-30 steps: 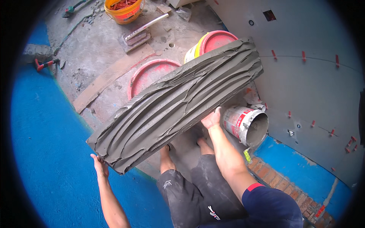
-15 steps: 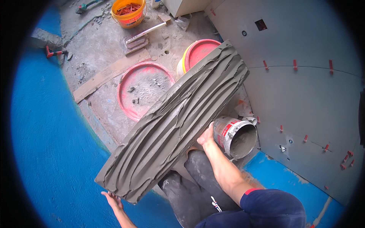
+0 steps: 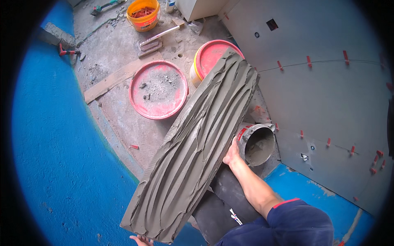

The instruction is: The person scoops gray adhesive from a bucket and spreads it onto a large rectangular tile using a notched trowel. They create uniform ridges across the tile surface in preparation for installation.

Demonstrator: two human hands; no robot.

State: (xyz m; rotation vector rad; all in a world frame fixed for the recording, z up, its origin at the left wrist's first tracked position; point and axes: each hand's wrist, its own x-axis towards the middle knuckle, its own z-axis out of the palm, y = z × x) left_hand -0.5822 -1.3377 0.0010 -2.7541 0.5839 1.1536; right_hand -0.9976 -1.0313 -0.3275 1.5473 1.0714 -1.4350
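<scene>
A long tile (image 3: 193, 151) coated with ridged grey adhesive slants across the middle, from near left to far right, with its coated face up. My left hand (image 3: 142, 240) grips the near end from below; its fingers are partly hidden under the tile. At the long right edge, my right hand (image 3: 232, 154) holds the tile, the fingers out of sight beneath it. Just right of that hand a bucket of grey adhesive (image 3: 260, 145) lies tipped, its mouth toward me.
Beyond the tile stand a bucket with a dusty red lid (image 3: 158, 88) and another red-lidded bucket (image 3: 213, 57). A yellow bucket (image 3: 143, 24) holds red pieces. Farther off lie a trowel (image 3: 150, 47) and a red-handled tool (image 3: 67, 51). A tiled wall (image 3: 328, 94) with red clips rises at right.
The tile has turned steeper, its near end shifting right and toward me. Both hands have moved with it and keep their hold.
</scene>
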